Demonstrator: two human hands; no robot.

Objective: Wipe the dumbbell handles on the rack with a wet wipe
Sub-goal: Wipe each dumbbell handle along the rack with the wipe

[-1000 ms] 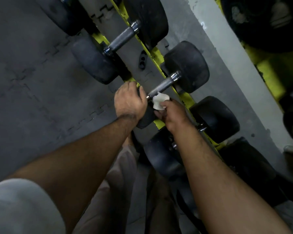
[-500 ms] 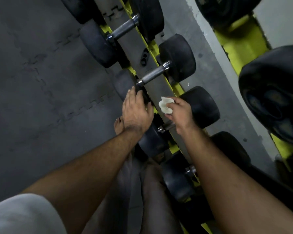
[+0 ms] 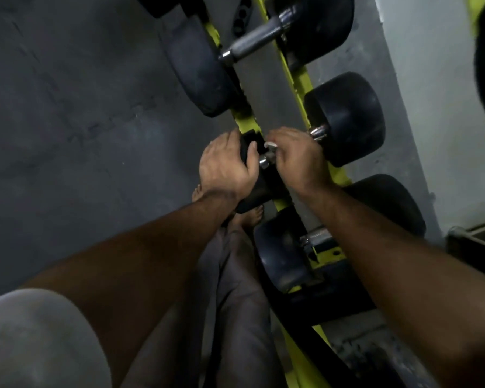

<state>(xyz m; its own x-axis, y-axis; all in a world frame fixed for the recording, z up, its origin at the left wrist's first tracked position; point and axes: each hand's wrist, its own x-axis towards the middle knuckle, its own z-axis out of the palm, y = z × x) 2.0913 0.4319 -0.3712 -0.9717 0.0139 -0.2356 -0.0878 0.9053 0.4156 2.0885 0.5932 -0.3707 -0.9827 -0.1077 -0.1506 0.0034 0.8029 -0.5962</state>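
View from the head camera, looking down; I take the yellow-green rack [image 3: 297, 79] as landmark. Left of the rack I see the dark rubber floor [image 3: 67, 121]. At the rack's near rail, my left hand [image 3: 224, 163] lies over the near head of the middle dumbbell [image 3: 345, 119], fingers curved around that black head. Just right of it, between the two rails, my right hand [image 3: 297, 158] is closed around the dumbbell's handle, with the white wet wipe [image 3: 270, 145] pinched under the fingers; only a small edge of it shows beside the chrome collar. Further along the rack sits the upper dumbbell [image 3: 252, 44] with its knurled handle bare; nearer me, the lower dumbbell [image 3: 283, 253] lies under my right forearm. Right of the rack runs a pale wall [image 3: 437, 107].
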